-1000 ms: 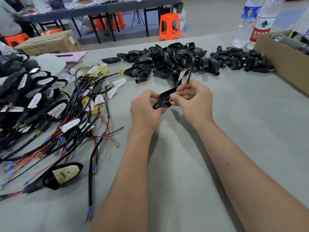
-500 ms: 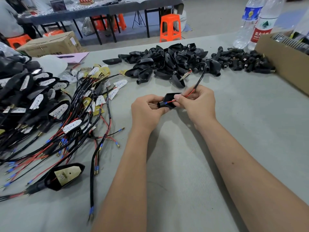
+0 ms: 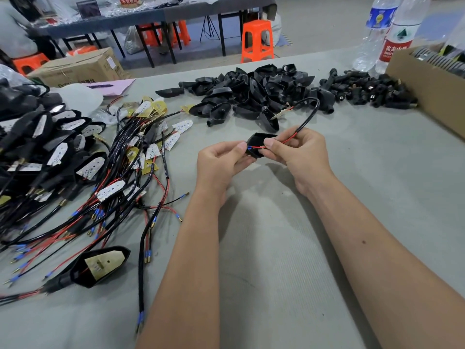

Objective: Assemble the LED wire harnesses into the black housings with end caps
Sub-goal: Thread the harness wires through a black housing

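We are holding a black housing (image 3: 259,144) above the grey table (image 3: 352,187), between both hands. Our left hand (image 3: 221,163) is gripping the housing from below and the side, fingers curled round it, probably so its open mouth is facing up and staying steady. Our right hand (image 3: 299,154) is pinching the red wire (image 3: 259,147) of a harness between thumb and forefinger, just behind its blue tip, which is lying over the housing's opening; this grip seems chosen for steering the thin lead inside. The harness's black cable (image 3: 310,114) is arching up and away from the right hand toward the pile of empty housings (image 3: 251,96), its far end carrying a small yellowish board.

To our left, loose harnesses (image 3: 141,172) are lying tangled, within easy reach, beside a stack of finished units (image 3: 42,147). One assembled housing (image 3: 98,267) is sitting near the table's front edge. A heap of small black caps (image 3: 370,90) is lying further right, next to a cardboard box (image 3: 432,89) and two water bottles (image 3: 392,39). Behind the table, an orange stool (image 3: 256,41), another carton and a second workbench are standing in the room.
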`<act>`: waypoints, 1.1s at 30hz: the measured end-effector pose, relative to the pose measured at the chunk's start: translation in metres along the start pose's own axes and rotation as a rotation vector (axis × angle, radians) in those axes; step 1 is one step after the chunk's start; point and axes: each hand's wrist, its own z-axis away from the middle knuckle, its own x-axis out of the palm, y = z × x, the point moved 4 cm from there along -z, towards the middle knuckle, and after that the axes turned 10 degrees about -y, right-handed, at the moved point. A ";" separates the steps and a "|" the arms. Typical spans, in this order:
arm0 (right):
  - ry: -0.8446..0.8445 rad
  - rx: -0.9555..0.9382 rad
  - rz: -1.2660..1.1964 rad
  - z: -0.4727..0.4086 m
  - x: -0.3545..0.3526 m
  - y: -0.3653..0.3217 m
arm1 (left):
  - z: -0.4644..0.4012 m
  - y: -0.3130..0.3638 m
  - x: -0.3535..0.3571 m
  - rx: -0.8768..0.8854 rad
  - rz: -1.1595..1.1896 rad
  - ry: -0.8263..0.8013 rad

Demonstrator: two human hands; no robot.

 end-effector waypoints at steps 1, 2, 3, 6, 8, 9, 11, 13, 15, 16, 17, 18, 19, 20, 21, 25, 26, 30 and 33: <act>-0.007 0.005 -0.013 0.000 -0.001 0.000 | 0.000 0.000 0.000 0.002 0.003 -0.007; -0.011 0.010 -0.016 0.000 -0.001 0.000 | 0.000 0.000 -0.001 0.002 0.003 -0.004; -0.010 0.011 -0.005 0.000 -0.001 0.000 | 0.000 0.000 -0.001 0.002 -0.002 0.006; 0.043 -0.045 0.158 0.000 0.000 0.002 | -0.001 -0.001 0.000 0.010 -0.043 0.003; 0.067 -0.090 0.282 0.000 0.001 0.004 | 0.000 -0.002 0.001 0.025 -0.070 -0.019; 0.065 -0.101 0.322 0.000 0.001 0.005 | 0.000 -0.002 0.001 0.037 -0.079 -0.028; 0.054 -0.107 0.366 -0.001 0.002 0.005 | 0.001 -0.001 0.002 0.062 -0.081 -0.029; 0.068 -0.115 0.447 -0.001 0.002 0.002 | 0.001 0.000 0.001 0.077 -0.050 0.008; 0.099 -0.137 0.534 0.001 0.005 -0.001 | 0.001 0.001 0.000 0.083 -0.017 0.051; 0.125 -0.160 0.549 0.002 0.006 -0.003 | 0.001 0.000 0.000 0.083 -0.002 0.067; 0.165 -0.188 0.568 0.004 0.006 -0.005 | 0.000 0.000 0.000 0.083 0.013 0.080; 0.217 -0.215 0.607 0.006 0.006 -0.007 | 0.000 -0.001 0.000 0.083 0.027 0.092; 0.265 -0.236 0.662 0.007 0.006 -0.010 | 0.000 -0.001 0.000 0.083 0.046 0.103; 0.295 -0.250 0.707 0.008 0.006 -0.011 | -0.001 -0.001 0.000 0.082 0.071 0.110; 0.303 -0.253 0.724 0.008 0.006 -0.012 | -0.001 -0.001 0.000 0.078 0.097 0.107; 0.144 -0.137 0.376 0.005 0.007 -0.011 | -0.002 -0.003 0.003 0.030 0.141 -0.004; 0.098 -0.098 0.270 0.004 0.007 -0.010 | -0.001 -0.004 0.004 0.023 0.131 -0.033; 0.043 -0.048 0.167 0.004 0.006 -0.011 | -0.001 -0.004 0.003 0.009 0.118 -0.063; 0.042 -0.041 0.044 0.004 0.005 -0.011 | -0.002 -0.005 0.004 0.010 0.091 -0.025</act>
